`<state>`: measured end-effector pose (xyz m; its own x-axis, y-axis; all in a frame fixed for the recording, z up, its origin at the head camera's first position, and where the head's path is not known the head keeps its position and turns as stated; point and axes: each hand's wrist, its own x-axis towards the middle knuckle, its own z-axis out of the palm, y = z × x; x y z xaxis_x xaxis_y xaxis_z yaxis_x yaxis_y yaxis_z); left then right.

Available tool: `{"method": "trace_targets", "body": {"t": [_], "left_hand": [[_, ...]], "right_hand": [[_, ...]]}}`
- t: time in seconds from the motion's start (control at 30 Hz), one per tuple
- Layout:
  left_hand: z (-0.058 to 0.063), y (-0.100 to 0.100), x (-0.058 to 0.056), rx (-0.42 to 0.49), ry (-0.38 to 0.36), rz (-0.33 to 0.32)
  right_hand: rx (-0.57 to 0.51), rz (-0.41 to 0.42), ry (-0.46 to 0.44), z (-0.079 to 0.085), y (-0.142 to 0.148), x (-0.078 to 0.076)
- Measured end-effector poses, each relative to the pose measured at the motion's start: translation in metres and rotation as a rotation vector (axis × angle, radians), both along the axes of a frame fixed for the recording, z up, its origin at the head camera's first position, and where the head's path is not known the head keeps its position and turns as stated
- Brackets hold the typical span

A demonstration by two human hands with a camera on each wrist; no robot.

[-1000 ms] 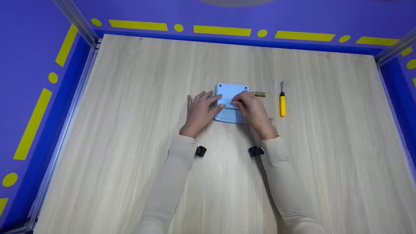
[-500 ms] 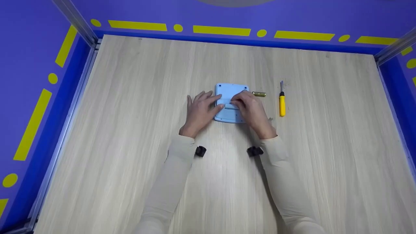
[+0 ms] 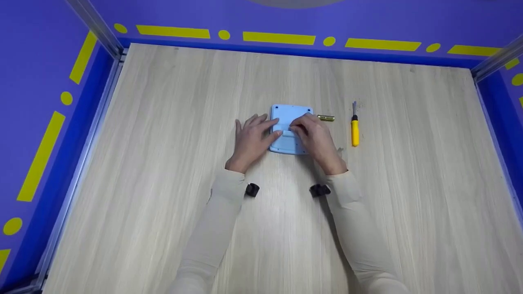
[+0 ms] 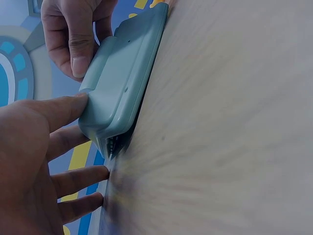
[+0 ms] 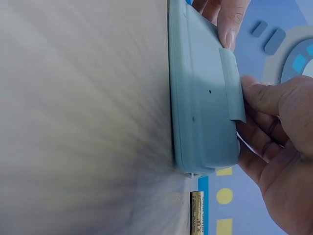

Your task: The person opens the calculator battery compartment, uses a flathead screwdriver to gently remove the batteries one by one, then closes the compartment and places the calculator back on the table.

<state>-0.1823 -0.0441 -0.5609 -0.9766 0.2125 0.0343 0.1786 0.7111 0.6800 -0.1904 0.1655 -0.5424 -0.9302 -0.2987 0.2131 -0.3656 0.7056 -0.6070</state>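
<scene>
A light blue calculator point(image 3: 291, 116) lies back side up on the table, with screw holes near its corners. My left hand point(image 3: 252, 139) steadies its left side, thumb and forefinger pressing on the back while the other fingers spread beside it. Across the back sits the small battery cover point(image 5: 232, 84), standing a little proud at one end in the right wrist view. My right hand point(image 3: 318, 139) pinches at this cover with thumb and bent fingers. Part of the calculator's right side is hidden under that hand.
Just right of the calculator lies a gold battery point(image 3: 326, 118). Farther right is a screwdriver point(image 3: 355, 130) with a yellow handle, its tip pointing away. Blue and purple walls point(image 3: 278, 20) with yellow marks border the wooden table point(image 3: 184, 102).
My right hand has shifted very slightly left at the battery cover, and the dark line along the cover's near edge has faded. The left hand, battery and screwdriver have stayed in place.
</scene>
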Motion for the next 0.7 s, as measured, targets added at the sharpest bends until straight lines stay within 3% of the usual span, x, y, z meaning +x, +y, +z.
{"method": "trace_targets", "body": {"t": [0.7], "left_hand": [[0.0003, -0.0001, -0.0006, -0.027, 0.001, -0.001]], "right_hand": [[0.033, -0.011, -0.003, -0.0031, -0.0016, 0.0001]]}}
